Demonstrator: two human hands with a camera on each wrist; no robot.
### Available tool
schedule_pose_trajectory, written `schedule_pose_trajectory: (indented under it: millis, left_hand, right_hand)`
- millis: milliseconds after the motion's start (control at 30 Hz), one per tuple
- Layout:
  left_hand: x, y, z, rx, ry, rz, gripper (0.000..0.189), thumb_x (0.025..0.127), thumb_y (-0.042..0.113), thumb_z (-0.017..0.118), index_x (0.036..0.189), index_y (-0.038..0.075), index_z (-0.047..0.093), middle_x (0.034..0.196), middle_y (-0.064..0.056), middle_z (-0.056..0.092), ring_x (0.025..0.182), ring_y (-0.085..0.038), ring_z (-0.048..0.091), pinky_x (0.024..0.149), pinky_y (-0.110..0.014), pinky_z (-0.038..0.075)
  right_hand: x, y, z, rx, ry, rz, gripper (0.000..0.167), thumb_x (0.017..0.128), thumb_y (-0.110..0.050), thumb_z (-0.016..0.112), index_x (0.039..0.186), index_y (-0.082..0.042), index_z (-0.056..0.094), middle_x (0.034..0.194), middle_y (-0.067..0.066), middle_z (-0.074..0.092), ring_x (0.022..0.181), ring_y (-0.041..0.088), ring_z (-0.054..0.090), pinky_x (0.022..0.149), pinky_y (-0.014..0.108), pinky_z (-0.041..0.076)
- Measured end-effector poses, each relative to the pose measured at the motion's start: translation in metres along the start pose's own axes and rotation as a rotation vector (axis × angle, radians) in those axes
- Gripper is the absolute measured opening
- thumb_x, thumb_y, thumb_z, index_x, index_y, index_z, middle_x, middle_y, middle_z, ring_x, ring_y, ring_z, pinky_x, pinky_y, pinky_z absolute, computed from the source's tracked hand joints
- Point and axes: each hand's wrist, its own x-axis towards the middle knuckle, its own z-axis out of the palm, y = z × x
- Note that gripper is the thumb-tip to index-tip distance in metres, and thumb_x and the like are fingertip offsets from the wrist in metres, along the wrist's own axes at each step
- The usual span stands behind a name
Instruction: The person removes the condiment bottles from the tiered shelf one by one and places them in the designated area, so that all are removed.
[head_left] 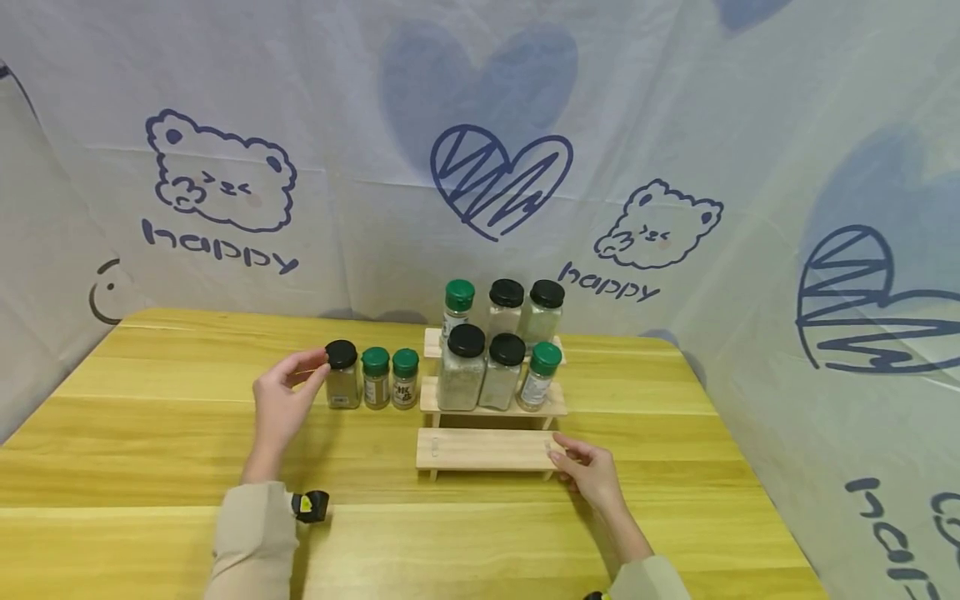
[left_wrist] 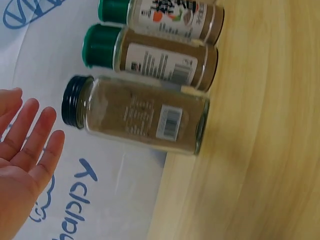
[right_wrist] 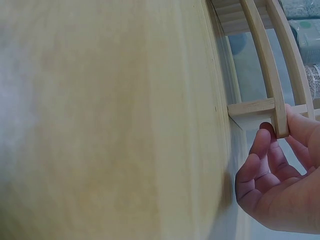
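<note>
In the head view my left hand (head_left: 283,400) is beside the black lid of a square spice jar (head_left: 343,387). The left wrist view shows the left hand (left_wrist: 27,160) with fingers loosely extended, apart from the jar's lid (left_wrist: 75,102). Two green-capped spice bottles (head_left: 377,387) (head_left: 405,387) stand just right of that jar. My right hand (head_left: 596,475) pinches the right end of the lowest step of a wooden spice rack (head_left: 487,450). Up close in the right wrist view, thumb and fingers of the right hand (right_wrist: 275,185) grip the rack's end (right_wrist: 281,122).
Two large black-lidded jars (head_left: 461,375) and a green-capped bottle (head_left: 537,383) stand on the rack's middle step. On the top step are a green-capped bottle (head_left: 459,300) and two black-lidded jars (head_left: 546,308). A printed cloth (head_left: 360,217) hangs behind the wooden table (head_left: 375,542).
</note>
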Motion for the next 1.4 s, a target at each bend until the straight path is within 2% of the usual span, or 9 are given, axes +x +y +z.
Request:
schedule_pose_trajectory:
  millis: [133,233,400,433,633,900,1100,1200,1400]
  left_hand:
    - [-0.003,-0.006,0.008,-0.010,0.013,0.028,0.013,0.080,-0.006,0.061,0.091,-0.013,0.063,0.088,-0.022,0.064,0.074,0.004,0.056,0.066,-0.010,0.046]
    - [-0.003,-0.032,0.017,-0.084,-0.008,0.080,0.014,0.082,0.002,0.063,0.091,-0.008,0.065,0.089,-0.015,0.065,0.076,-0.001,0.058,0.067,-0.012,0.047]
    - [-0.005,-0.028,0.027,-0.132,-0.035,0.130,0.016,0.082,0.005,0.063,0.091,-0.008,0.065,0.087,-0.016,0.065,0.075,-0.002,0.057,0.066,-0.012,0.046]
    - [-0.006,-0.015,0.028,-0.095,-0.031,0.122,0.016,0.082,0.003,0.063,0.090,-0.010,0.064,0.086,-0.017,0.065,0.074,0.000,0.056,0.064,-0.010,0.045]
    - [-0.006,-0.007,0.043,-0.133,-0.083,0.143,0.013,0.081,-0.002,0.062,0.090,-0.010,0.063,0.086,-0.017,0.065,0.075,-0.004,0.058,0.065,-0.011,0.046]
    - [-0.005,0.007,0.057,-0.126,-0.158,0.103,0.014,0.080,-0.005,0.063,0.093,-0.009,0.065,0.089,-0.019,0.065,0.074,-0.008,0.058,0.064,-0.013,0.046]
    - [-0.007,0.035,0.066,-0.115,-0.206,0.148,0.013,0.079,-0.010,0.060,0.091,-0.012,0.063,0.087,-0.024,0.063,0.073,-0.017,0.060,0.064,-0.016,0.048]
    - [-0.008,0.044,0.070,-0.110,-0.226,0.133,0.013,0.080,-0.011,0.059,0.092,-0.013,0.062,0.088,-0.024,0.062,0.074,-0.021,0.060,0.065,-0.017,0.048]
    - [-0.008,0.056,0.080,-0.124,-0.269,0.114,0.023,0.080,-0.007,0.061,0.101,-0.014,0.059,0.098,-0.027,0.059,0.086,-0.037,0.058,0.070,-0.035,0.051]
  right_hand:
    - [-0.001,0.000,0.000,0.003,0.001,-0.006,0.035,0.080,-0.006,0.066,0.112,0.005,0.059,0.072,0.002,0.053,0.053,0.012,0.053,0.041,0.020,0.040]
    - [-0.001,0.001,0.000,0.006,0.005,-0.008,0.034,0.080,-0.006,0.066,0.112,0.005,0.059,0.072,0.001,0.053,0.053,0.012,0.053,0.041,0.020,0.040]
    - [0.000,0.000,0.000,0.013,0.010,0.001,0.034,0.080,-0.004,0.066,0.111,0.005,0.059,0.072,0.002,0.052,0.053,0.012,0.052,0.041,0.019,0.039]
    - [0.001,0.000,0.000,0.013,0.012,0.002,0.033,0.080,-0.004,0.066,0.111,0.005,0.060,0.072,0.002,0.052,0.053,0.011,0.052,0.041,0.019,0.039]
    - [0.002,0.000,0.000,0.000,0.015,-0.001,0.033,0.080,-0.005,0.066,0.111,0.004,0.060,0.073,0.002,0.053,0.053,0.012,0.053,0.042,0.019,0.040]
    - [0.001,-0.002,0.000,-0.003,0.007,-0.004,0.033,0.080,-0.005,0.066,0.111,0.003,0.060,0.072,0.003,0.052,0.053,0.012,0.053,0.042,0.019,0.040]
    - [0.001,-0.002,0.001,0.011,-0.004,-0.006,0.035,0.080,-0.006,0.066,0.113,0.005,0.058,0.073,0.003,0.052,0.053,0.012,0.053,0.041,0.019,0.039]
    - [0.002,-0.001,0.001,0.015,-0.006,0.001,0.035,0.080,-0.005,0.066,0.113,0.005,0.058,0.072,0.003,0.052,0.053,0.012,0.053,0.041,0.019,0.040]
    - [0.001,-0.001,0.001,0.007,0.003,-0.003,0.034,0.080,-0.006,0.066,0.112,0.004,0.059,0.073,0.003,0.053,0.052,0.012,0.053,0.041,0.019,0.039]
